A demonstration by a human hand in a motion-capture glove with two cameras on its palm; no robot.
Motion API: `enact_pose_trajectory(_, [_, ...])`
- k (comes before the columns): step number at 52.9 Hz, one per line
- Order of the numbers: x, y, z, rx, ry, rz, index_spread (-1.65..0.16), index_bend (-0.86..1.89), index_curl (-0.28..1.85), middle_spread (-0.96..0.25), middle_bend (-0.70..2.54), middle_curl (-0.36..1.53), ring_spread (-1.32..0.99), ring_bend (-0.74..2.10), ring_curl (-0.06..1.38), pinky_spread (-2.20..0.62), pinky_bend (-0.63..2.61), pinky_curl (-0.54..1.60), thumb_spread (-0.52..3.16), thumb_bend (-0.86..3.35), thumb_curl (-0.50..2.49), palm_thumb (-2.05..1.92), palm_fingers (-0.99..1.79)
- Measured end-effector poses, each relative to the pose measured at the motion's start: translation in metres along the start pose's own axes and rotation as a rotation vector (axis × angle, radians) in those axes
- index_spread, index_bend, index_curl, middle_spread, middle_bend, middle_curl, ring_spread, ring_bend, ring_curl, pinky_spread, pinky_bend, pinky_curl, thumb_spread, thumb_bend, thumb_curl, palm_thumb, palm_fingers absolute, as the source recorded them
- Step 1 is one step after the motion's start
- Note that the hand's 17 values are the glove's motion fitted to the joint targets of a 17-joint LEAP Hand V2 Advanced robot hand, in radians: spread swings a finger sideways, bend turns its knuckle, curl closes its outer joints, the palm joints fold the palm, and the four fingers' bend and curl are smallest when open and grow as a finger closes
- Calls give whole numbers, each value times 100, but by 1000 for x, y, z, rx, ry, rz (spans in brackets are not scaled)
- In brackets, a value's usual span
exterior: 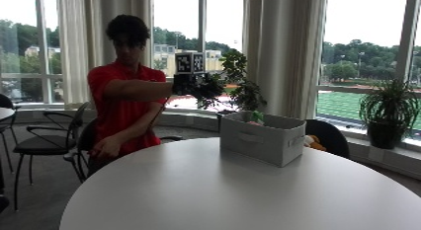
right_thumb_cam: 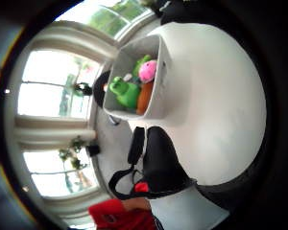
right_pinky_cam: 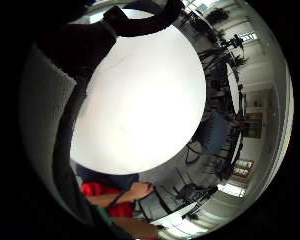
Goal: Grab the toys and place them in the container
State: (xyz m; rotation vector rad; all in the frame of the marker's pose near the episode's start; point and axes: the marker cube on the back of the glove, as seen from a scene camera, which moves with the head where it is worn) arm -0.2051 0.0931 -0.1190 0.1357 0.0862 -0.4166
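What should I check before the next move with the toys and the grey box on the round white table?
1. Grey fabric container upright on round white table: ok.
2. Green plush toy and pink plush toy inside the container: ok.
3. Toys left on the tabletop: none visible, ok.
4. Black-gloved right hand raised above the table, short of the container: ok.
5. Gloved hand holding anything: cannot tell.
6. Orange object behind the container, whether it is a toy: cannot tell.
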Motion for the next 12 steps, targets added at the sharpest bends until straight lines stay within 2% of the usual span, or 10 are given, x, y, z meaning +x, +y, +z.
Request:
enact_pose_trajectory(2, [2,6,0,-3,9,-40,-41,15,27,-16,21,44,-15,51,29,3,105,32,119,-2,40,-1,-1])
enact_pose_trajectory(12, [34,4,-4,4,-23,-22,-41,16,27,-17,20,43,-16,52,29,3,103,32,120,-2,39,-1,0])
